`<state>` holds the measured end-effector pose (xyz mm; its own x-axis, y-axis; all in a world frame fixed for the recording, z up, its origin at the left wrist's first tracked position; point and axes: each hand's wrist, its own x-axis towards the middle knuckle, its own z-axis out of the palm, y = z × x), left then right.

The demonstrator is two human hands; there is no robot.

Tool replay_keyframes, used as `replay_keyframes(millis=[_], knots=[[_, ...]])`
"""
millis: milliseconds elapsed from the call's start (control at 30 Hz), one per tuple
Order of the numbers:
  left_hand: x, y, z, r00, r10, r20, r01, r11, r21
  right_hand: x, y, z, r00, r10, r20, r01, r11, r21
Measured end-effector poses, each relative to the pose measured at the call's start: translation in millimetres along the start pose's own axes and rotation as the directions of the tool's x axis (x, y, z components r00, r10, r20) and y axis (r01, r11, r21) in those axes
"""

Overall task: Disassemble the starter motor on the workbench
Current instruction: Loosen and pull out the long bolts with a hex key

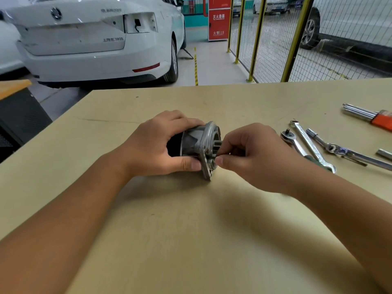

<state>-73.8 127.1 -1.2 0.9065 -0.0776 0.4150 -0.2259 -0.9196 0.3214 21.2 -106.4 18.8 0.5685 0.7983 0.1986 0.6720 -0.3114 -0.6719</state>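
While the left hand (157, 145) wraps the starter motor (198, 145) from its far side, fingers curled over the top and thumb pressed along the near side, the housing lies on its side on the workbench (191, 230) with the flanged end pointing right. Left forearm enters from the lower left, wrist straight. Directly right of that grip, the right hand (252, 153) meets the flange face: thumb and forefinger are closed together on a small part at the toothed pinion (218, 143); what exactly is pinched cannot be made out. Right forearm runs in from the lower right edge.

Right of both hands, apart from them, lie a ratchet handle (293, 143), a combination wrench (310, 145) crossing it, and a socket extension bar (347, 152); farther right and behind, a hex key set (369, 115) in an orange holder.

Bench top: tan board, lightly scuffed. Beyond it, a white car (95, 39), a red cabinet (218, 18), yellow-framed mesh fencing (275, 39).
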Motion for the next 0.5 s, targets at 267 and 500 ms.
replay_keyframes(millis=[267,500], knots=[[6,29,13,0.951,0.279,-0.135,-0.277,0.960,0.035,-2,2,11,0.995,-0.076,-0.071,0.078,0.997,0.018],[9,39,14,0.961,0.276,-0.005,-0.276,0.961,-0.003,-2,2,-4,0.991,-0.065,0.119,0.039,0.976,0.213]])
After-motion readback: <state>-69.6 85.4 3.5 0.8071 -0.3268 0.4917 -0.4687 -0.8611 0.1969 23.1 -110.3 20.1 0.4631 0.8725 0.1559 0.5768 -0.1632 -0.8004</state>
